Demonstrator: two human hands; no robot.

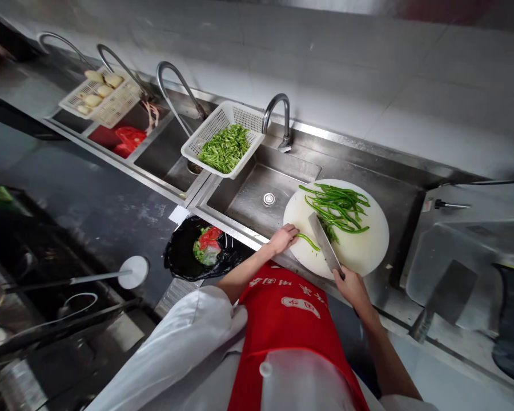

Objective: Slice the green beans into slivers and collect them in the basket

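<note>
A long green chili pepper (309, 241) lies at the left side of the round white cutting board (364, 260), its left end pinched in my left hand (284, 238). My right hand (352, 287) grips the handle of a cleaver (326, 244), whose blade stands over the board just right of that pepper. Behind the blade, a small heap of cut green pieces (329, 231) is partly hidden. Whole long green peppers (338, 205) are piled on the far part of the board.
Left of the board is a sink basin (240, 197) with a tap (286, 123). A white basket (259, 117) of cut greens straddles its left rim. A black-lined bin (177, 251) stands below the counter edge. Farther left, another basket (111, 117) holds pale vegetables.
</note>
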